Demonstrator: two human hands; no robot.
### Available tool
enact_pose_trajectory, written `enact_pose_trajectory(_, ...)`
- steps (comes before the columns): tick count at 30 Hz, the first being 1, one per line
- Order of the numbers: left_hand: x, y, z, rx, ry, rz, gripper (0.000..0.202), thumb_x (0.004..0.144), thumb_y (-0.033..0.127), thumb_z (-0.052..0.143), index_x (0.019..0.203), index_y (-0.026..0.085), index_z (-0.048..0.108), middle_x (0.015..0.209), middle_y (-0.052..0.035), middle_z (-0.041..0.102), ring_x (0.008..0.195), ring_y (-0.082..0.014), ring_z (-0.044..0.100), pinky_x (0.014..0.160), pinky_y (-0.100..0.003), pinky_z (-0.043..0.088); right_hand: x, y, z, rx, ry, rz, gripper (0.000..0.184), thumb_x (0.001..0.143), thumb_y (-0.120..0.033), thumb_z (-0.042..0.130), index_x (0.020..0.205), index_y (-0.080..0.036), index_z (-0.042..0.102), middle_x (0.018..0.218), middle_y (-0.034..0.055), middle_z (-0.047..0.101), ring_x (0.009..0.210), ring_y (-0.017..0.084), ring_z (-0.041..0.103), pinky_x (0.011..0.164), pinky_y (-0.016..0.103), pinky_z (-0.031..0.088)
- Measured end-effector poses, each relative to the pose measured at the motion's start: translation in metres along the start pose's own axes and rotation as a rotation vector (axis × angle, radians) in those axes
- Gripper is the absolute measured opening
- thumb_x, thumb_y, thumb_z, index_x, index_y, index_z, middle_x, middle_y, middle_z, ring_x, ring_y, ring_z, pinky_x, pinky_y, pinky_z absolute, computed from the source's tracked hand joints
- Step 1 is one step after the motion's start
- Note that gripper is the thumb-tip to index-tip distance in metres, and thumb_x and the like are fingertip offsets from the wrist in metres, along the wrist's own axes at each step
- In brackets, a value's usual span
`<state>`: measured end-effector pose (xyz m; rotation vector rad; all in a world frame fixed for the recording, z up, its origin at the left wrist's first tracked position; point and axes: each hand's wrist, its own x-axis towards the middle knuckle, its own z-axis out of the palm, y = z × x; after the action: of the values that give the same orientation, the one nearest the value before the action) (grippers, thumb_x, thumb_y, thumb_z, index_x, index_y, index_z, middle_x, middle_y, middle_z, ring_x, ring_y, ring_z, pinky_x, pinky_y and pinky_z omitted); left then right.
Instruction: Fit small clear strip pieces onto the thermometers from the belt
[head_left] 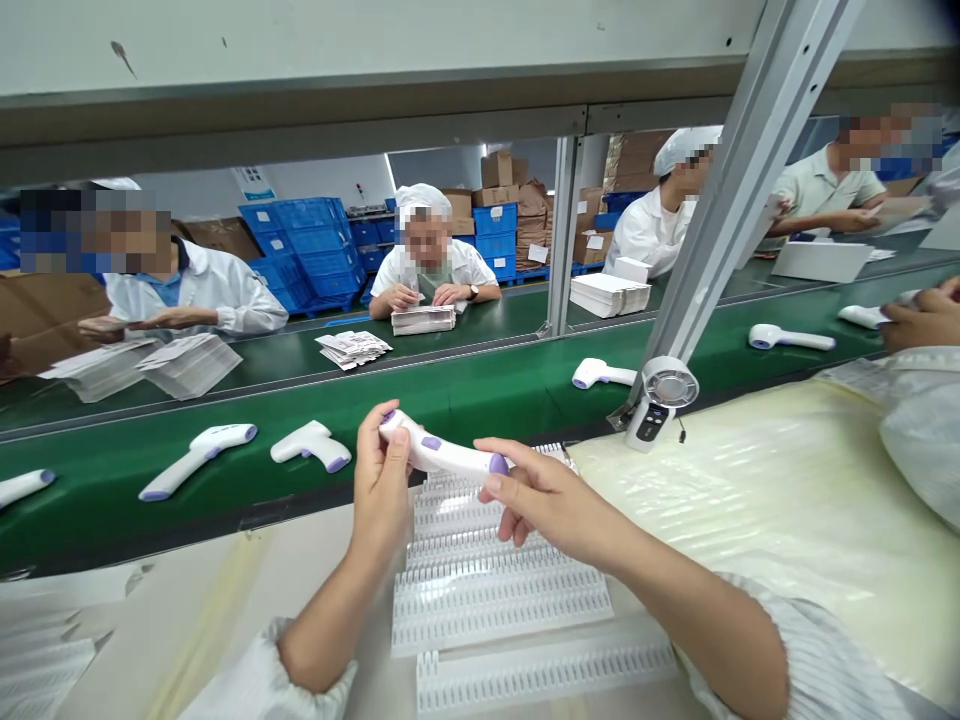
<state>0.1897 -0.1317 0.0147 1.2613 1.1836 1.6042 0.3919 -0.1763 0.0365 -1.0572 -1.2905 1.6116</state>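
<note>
A white infrared thermometer [442, 452] with purple ends and a purple button is held up in front of me, tilted down to the right. My left hand [384, 465] grips its left end between thumb and fingers. At the other end, my right hand [529, 490] has thumb and index finger on the purple tip, the other fingers curled below. Beneath both hands lie overlapping white sheets [502, 605] with rows of small slot-like marks; what they are I cannot make out.
More thermometers [199, 460] lie along the green conveyor belt [450, 400]. A small handheld fan [660, 400] stands by the slanted metal post [720, 190]. Yellowish plastic film [757, 520] covers the table at right. Co-workers sit across the belt, and another person's hand [926, 318] is at far right.
</note>
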Motion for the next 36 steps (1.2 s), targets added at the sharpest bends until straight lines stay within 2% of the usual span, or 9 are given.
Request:
enact_pose_trajectory(5,0.024,-0.023,-0.011,0.07,-0.175,-0.13,0.068,0.087,0.06,0.063,0.147,0.033,0.048,0.154,-0.0085,0.045,0.133,-0.0286,0.053,0.091,-0.034,0.056,0.048,0.024,-0.033,-0.176,0.266,-0.119,0.04,0.091,-0.042,0.061,0.122,-0.018,0.072,0.07,0.0013,0.069,0.056,0.015,0.065,0.052,0.027,0.053)
enact_pose_trajectory(7,0.031,-0.03,-0.016,0.118,-0.174,-0.105,0.072,0.085,0.053,0.066,0.15,0.033,0.044,0.156,-0.0101,0.045,0.136,-0.0296,0.052,0.095,-0.037,0.055,0.072,0.033,-0.048,-0.234,0.334,-0.15,0.041,0.092,-0.042,0.06,0.122,-0.017,0.071,0.071,0.0014,0.069,0.061,0.017,0.068,0.058,0.03,0.056)
enact_pose_trajectory(12,0.047,-0.047,-0.036,0.199,0.037,0.042,0.053,0.078,0.047,0.066,0.123,0.02,0.06,0.122,-0.0141,0.067,0.114,-0.0288,0.066,0.09,-0.04,0.055,0.108,0.043,-0.073,-0.481,0.405,-0.237,0.03,0.085,-0.024,0.067,0.113,-0.022,0.077,0.089,0.0035,0.076,0.088,0.024,0.072,0.089,0.039,0.056)
enact_pose_trajectory(17,0.051,-0.065,-0.049,0.233,0.103,0.101,0.035,0.073,0.046,0.065,0.094,0.018,0.066,0.085,-0.0075,0.07,0.086,-0.0239,0.068,0.081,-0.037,0.054,0.097,0.033,-0.081,-0.705,0.42,-0.245,0.039,0.082,-0.01,0.063,0.116,-0.022,0.077,0.127,0.0103,0.072,0.123,0.029,0.063,0.111,0.044,0.043)
enact_pose_trajectory(20,0.05,-0.073,-0.049,0.243,0.083,0.13,0.028,0.073,0.043,0.064,0.087,0.019,0.069,0.077,-0.0049,0.069,0.077,-0.0213,0.067,0.075,-0.034,0.053,0.07,0.021,-0.071,-0.781,0.402,-0.225,0.037,0.085,-0.012,0.061,0.119,-0.02,0.074,0.128,0.0126,0.07,0.116,0.028,0.065,0.103,0.042,0.047)
enact_pose_trajectory(22,0.049,-0.075,-0.048,0.249,0.065,0.141,0.024,0.074,0.04,0.064,0.084,0.019,0.07,0.074,-0.0038,0.069,0.073,-0.0199,0.066,0.073,-0.033,0.052,0.046,0.015,-0.056,-0.798,0.338,-0.191,0.029,0.086,-0.017,0.065,0.112,-0.021,0.076,0.109,0.0084,0.074,0.096,0.024,0.07,0.089,0.036,0.052)
enact_pose_trajectory(26,0.05,-0.077,-0.047,0.273,0.052,0.137,0.015,0.076,0.03,0.061,0.081,0.019,0.07,0.069,-0.0016,0.067,0.068,-0.0168,0.062,0.07,-0.029,0.05,0.002,0.013,-0.008,-0.821,0.047,-0.097,0.007,0.083,-0.019,0.069,0.087,-0.023,0.075,0.074,-0.0024,0.07,0.066,0.014,0.062,0.062,0.025,0.045)
enact_pose_trajectory(31,0.051,-0.088,-0.045,0.305,0.039,0.117,0.013,0.081,0.021,0.056,0.084,0.018,0.068,0.074,-0.0016,0.069,0.071,-0.0151,0.064,0.073,-0.027,0.051,-0.018,0.03,0.038,-0.898,-0.286,-0.033,0.015,0.08,-0.007,0.064,0.073,-0.02,0.068,0.068,-0.0042,0.064,0.063,0.011,0.054,0.06,0.023,0.034)
enact_pose_trajectory(36,0.048,-0.092,-0.042,0.307,0.008,0.13,0.014,0.082,0.018,0.055,0.083,0.017,0.068,0.077,-0.0029,0.07,0.072,-0.0151,0.065,0.074,-0.027,0.052,-0.017,0.049,0.053,-0.967,-0.363,-0.055,0.014,0.08,-0.006,0.062,0.076,-0.018,0.068,0.067,-0.0031,0.061,0.063,0.012,0.05,0.06,0.024,0.03)
